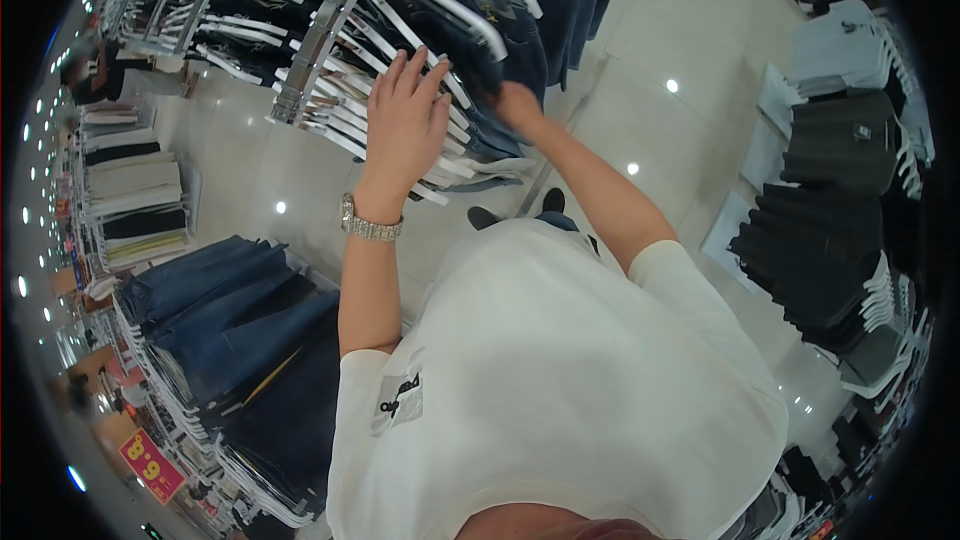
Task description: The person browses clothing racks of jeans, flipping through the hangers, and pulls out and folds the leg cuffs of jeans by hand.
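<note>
Fingers of my left hand (408,125) extended, unclenched, laid over white hangers (352,127) just right of the metal rail (325,25)'s near end. Right hand (520,112) is at the outer side of the dark jeans (515,50); blurred, can't tell if it's closed on them. Jeans hang right of the rail. Tightly packed hangers crowd both sides of it. Denim rack (225,300) lower left, dark garments (820,250) well off right, person (95,75) beyond the rail, far left.

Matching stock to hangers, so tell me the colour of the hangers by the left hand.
White hangers, seen best in the head view.
</note>
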A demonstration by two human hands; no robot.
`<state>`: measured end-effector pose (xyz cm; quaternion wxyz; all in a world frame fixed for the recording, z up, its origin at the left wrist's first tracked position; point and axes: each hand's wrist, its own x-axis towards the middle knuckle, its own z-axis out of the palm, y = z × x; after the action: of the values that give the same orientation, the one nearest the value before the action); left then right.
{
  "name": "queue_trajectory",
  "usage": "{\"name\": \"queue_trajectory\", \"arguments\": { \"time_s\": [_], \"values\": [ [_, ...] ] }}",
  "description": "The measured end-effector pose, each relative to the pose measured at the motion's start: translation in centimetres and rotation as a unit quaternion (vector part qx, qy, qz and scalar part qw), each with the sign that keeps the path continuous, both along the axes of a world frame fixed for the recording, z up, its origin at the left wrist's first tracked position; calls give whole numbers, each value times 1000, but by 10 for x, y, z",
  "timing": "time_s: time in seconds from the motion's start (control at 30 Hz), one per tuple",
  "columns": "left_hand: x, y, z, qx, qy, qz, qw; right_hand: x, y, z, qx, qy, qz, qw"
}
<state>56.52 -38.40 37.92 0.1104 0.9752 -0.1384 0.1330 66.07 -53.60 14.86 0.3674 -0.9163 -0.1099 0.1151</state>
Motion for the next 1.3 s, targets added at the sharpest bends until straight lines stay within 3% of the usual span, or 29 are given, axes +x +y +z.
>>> {"name": "queue_trajectory", "arguments": {
  "time_s": [0.1,0.57,0.77,0.97,1.3],
  "values": [
    [0,1,-1,0,0,-5,1000,-33,26,6,17,-52,65,996],
    [1,4,-4,-3,-7,-27,1000,-45,28,16,51,-13,48,997],
    [-1,3,-3,-18,-11,-19,1000,-52,20,24,75,-48,63,994],
    [-3,5,-5,-40,-13,-20,999,-52,2,24,78,-26,43,996],
    [-4,3,-6,-37,-26,0,999,13,-52,-33,92,-25,-131,987]
  ]
}}
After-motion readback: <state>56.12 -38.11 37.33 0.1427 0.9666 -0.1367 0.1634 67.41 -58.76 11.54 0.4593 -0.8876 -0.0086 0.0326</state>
